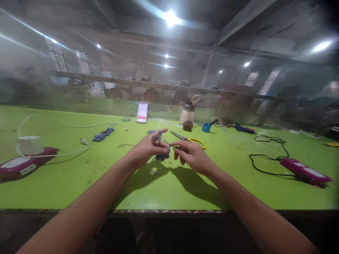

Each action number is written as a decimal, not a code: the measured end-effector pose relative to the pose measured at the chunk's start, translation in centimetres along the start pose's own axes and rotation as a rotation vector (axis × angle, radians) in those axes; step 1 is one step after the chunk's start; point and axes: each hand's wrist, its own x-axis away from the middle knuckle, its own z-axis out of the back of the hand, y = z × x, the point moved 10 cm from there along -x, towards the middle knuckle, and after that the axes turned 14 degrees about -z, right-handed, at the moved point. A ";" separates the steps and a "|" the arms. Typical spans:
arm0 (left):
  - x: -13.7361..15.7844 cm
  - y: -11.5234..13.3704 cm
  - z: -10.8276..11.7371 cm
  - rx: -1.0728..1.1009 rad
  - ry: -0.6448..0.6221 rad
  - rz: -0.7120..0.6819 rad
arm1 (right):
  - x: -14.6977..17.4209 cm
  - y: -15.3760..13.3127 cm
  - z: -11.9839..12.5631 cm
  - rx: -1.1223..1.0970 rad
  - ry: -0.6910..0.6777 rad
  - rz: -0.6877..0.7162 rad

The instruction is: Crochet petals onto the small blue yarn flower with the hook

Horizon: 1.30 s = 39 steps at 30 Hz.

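Observation:
My left hand [149, 148] pinches a small blue crochet piece [162, 156] between thumb and fingers. Blue yarn [159, 135] runs over its raised index finger, and a loose strand hangs below. Close on the right, my right hand [192, 154] is closed in a pinch on a thin crochet hook [174, 147], mostly hidden by the fingers, its tip at the blue piece. Behind my right hand lie scissors [189, 138] with yellow handles. A finished-looking blue crocheted strip [103, 134] with an orange spot rests to the left.
A phone [142, 113] stands at the back, near a bottle [187, 114], a dark yarn ball [188, 125] and a blue pot [206, 127]. Purple power strips [304, 171] with cables sit at both sides. A glue gun [244, 128] lies back right. Mesh panel [164, 88] borders the green table [148, 197].

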 end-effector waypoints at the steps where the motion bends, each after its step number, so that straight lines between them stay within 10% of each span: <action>1: 0.0 0.1 0.0 0.001 0.000 -0.007 | 0.0 0.0 -0.1 0.010 -0.005 0.000; 39: -0.2 0.7 0.6 -0.047 0.079 -0.075 | -0.6 2.2 -0.9 -0.317 -0.139 -0.200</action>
